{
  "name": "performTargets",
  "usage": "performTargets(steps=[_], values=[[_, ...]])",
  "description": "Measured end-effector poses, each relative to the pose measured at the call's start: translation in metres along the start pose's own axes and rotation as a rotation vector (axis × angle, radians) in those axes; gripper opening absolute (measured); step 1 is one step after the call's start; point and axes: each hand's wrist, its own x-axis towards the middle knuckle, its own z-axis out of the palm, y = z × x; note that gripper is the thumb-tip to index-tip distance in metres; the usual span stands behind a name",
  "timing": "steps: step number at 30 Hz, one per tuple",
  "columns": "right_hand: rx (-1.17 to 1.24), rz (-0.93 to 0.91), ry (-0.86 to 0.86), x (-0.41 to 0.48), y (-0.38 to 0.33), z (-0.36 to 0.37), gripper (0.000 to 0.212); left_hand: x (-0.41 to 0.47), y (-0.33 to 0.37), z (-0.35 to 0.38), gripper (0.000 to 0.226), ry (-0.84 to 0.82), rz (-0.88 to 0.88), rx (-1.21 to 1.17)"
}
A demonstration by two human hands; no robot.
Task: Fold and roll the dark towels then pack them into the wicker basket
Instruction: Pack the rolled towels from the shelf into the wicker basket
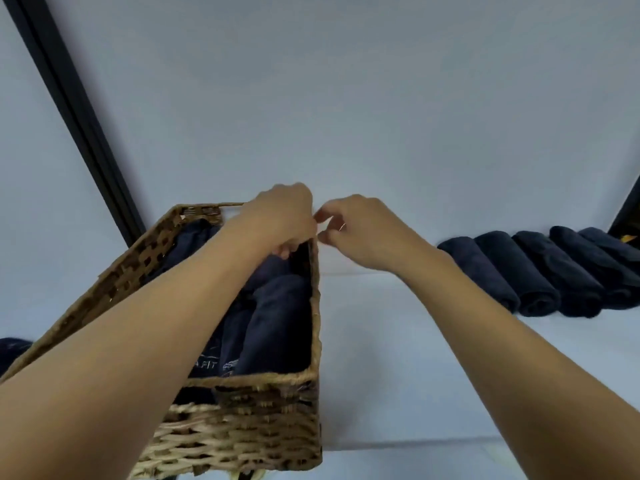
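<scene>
The wicker basket (242,424) stands at the lower left with several rolled dark towels (277,320) packed side by side in it. My left hand (280,216) reaches over the basket's far right corner. Its fingers curl down inside onto the far end of a rolled towel there. My right hand (356,230) hovers just outside that same corner, fingers loosely curled and holding nothing. Several more rolled dark towels (540,271) lie in a row on the white surface to the right.
The white surface (398,341) runs between the basket and the row of towels. A dark frame bar (79,109) slants along the left. Another dark cloth (10,351) shows at the left edge behind the basket.
</scene>
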Motion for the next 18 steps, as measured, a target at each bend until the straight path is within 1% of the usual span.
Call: performTargets(steps=[1, 2, 4, 6, 9, 11, 13, 15, 17, 18], values=[[0.042, 0.077, 0.086, 0.004, 0.022, -0.012, 0.025, 0.012, 0.024, 0.0, 0.012, 0.034, 0.031, -0.063], [0.06, 0.153, 0.151, 0.008, 0.047, -0.022, 0.03, 0.022, 0.05, 0.003, 0.012, 0.01, 0.05, -0.129], [0.051, 0.296, 0.225, 0.016, 0.096, -0.035, 0.034, 0.043, 0.1, 0.022, 0.017, -0.111, 0.08, -0.258], [0.031, 0.424, 0.239, 0.018, 0.142, -0.041, 0.04, 0.059, 0.141, 0.052, 0.019, -0.2, 0.101, -0.375], [-0.02, 0.571, 0.198, 0.005, 0.199, -0.039, 0.04, 0.081, 0.18, 0.105, 0.02, -0.278, 0.054, -0.523], [-0.067, 0.618, 0.149, -0.006, 0.229, -0.031, 0.035, 0.091, 0.196, 0.139, 0.022, -0.355, -0.006, -0.618], [-0.109, 0.671, 0.099, -0.013, 0.254, -0.02, 0.033, 0.1, 0.208, 0.168, 0.017, -0.404, -0.044, -0.681], [-0.16, 0.751, 0.01, -0.016, 0.274, -0.006, 0.029, 0.106, 0.219, 0.192, 0.017, -0.419, -0.082, -0.714], [-0.184, 0.819, -0.071, -0.019, 0.284, 0.004, 0.024, 0.11, 0.227, 0.211, 0.027, -0.418, -0.109, -0.729], [-0.187, 0.824, -0.073, -0.019, 0.287, 0.007, 0.022, 0.112, 0.23, 0.217, 0.03, -0.4, -0.113, -0.742]])
